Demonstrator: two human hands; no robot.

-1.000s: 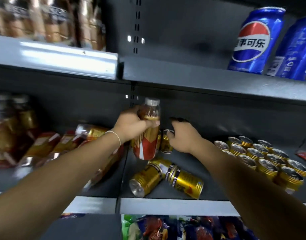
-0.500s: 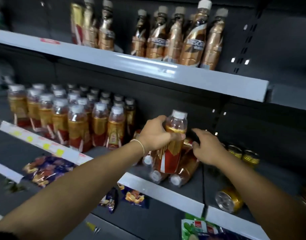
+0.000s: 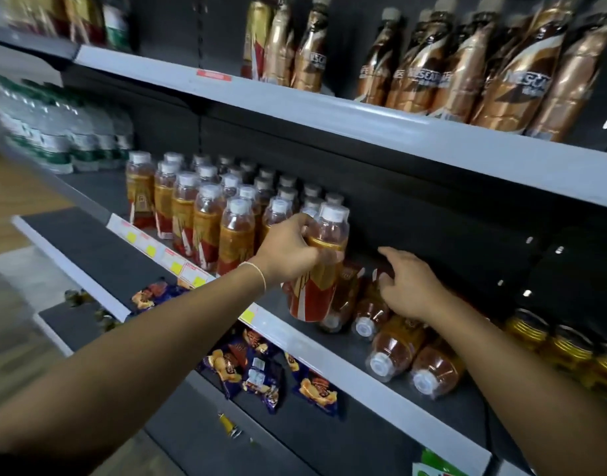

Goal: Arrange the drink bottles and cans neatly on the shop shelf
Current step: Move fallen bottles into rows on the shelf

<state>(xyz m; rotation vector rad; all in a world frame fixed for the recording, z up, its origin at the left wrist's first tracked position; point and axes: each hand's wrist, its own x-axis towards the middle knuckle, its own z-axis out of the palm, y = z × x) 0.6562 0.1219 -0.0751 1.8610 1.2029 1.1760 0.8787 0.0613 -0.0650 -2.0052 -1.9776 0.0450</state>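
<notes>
Nearest the camera, two bare forearms are stretched fwd from bottom left and bottom right toward the middle shelf (image 3: 346,371). Below them, on a lower shelf, blue-and-orange snack packets (image 3: 260,369) are seen lying loose. Yellow price tags (image 3: 150,249) are fixed along the left end of the middle shelf's pale front rim.

Just behind that rim, approx. four lying bottles (image 3: 393,348) are seen on their sides, packed together, white caps pointed to the front. The right hand (image 3: 412,292) is held above them, palm down, fingers loosely spread w/ the index stretched fwd. Nothing is gripped by it. Whether the palm touches the bottles beneath cannot be told.

To its left, the held bottle (image 3: 321,269) (amber drink, red-and-gold label, white cap) is gripped round its upper body by the left hand (image 3: 288,252), fingers and thumb curled round it. A thin bracelet (image 3: 257,272) is worn on that wrist. The bottle is held nearly upright, slightly tilted, its base low near the shelf's front; whether it rests on the shelf cannot be told. It is positioned just right of the standing bottles (image 3: 205,218), same type, lined up in rows reaching the back panel.

At far right, gold cans (image 3: 566,350) are stood in a blurred group. On the upper shelf (image 3: 363,118), brown-and-gold coffee bottles (image 3: 467,77) are ranged upright. Far left, water bottles (image 3: 54,132) w/ green labels are grouped, blurred.
</notes>
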